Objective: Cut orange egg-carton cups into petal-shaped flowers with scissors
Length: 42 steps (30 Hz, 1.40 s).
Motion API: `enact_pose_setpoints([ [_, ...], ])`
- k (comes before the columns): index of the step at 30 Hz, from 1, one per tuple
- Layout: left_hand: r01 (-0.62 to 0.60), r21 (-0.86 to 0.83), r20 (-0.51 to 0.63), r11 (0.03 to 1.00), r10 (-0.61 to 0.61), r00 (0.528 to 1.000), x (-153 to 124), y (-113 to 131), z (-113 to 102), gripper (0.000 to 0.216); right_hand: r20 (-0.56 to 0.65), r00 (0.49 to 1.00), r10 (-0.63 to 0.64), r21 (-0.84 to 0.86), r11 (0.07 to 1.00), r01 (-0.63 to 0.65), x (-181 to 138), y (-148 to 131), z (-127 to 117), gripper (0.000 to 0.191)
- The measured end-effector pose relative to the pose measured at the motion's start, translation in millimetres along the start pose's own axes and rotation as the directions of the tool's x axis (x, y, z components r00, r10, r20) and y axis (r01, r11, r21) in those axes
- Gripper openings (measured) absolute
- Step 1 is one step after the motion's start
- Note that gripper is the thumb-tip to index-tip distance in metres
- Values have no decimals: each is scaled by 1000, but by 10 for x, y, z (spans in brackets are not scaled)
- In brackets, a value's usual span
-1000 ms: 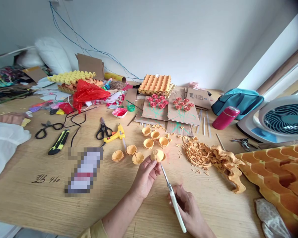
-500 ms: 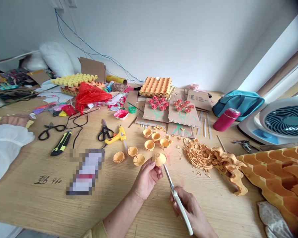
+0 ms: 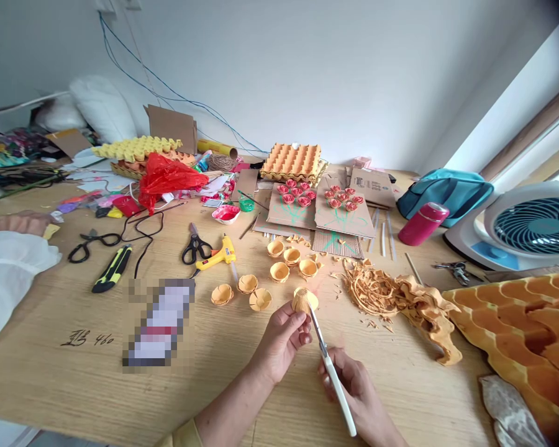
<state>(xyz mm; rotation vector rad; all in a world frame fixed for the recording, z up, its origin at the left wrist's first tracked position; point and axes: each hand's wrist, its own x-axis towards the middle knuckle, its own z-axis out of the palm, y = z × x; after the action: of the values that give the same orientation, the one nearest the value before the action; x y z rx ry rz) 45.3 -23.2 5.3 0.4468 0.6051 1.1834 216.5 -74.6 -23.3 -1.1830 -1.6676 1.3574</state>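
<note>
My left hand (image 3: 282,338) pinches a small orange egg-carton cup (image 3: 302,300) above the wooden table (image 3: 74,372). My right hand (image 3: 354,391) grips white-handled scissors (image 3: 333,372), whose blades point up and touch the cup's lower edge. Several cut orange cups (image 3: 279,271) lie on the table just beyond my hands. A pile of orange trimmings (image 3: 372,288) sits to the right of them.
A torn orange egg tray (image 3: 522,323) fills the right. A yellow glue gun (image 3: 218,256), black scissors (image 3: 193,245) and a utility knife (image 3: 112,268) lie at the left. Cardboard sheets with red paper roses (image 3: 319,205), a red bottle (image 3: 422,222), a fan (image 3: 531,226) stand behind. Another person's white sleeve (image 3: 4,273) rests far left.
My left hand has turned the cup so its open side tilts away, and has shifted slightly right. The scissors have moved closer under the cup.
</note>
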Motion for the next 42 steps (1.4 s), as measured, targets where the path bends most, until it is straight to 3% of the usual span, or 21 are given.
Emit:
enact_pose_setpoints([
  [9,-118,127,-133,985,135,982,-36,18,106,30,33,999,-7,-41,999,8,4,-15,-5,34],
  [21,-120,202,-104,972,143,984,-47,4,155,29,46,999,-25,-48,998,27,3,-62,-28,38],
  [42,-101,186,-104,977,122,987,-88,-14,181,29,24,997,-68,-84,994,70,5,-102,-27,38],
])
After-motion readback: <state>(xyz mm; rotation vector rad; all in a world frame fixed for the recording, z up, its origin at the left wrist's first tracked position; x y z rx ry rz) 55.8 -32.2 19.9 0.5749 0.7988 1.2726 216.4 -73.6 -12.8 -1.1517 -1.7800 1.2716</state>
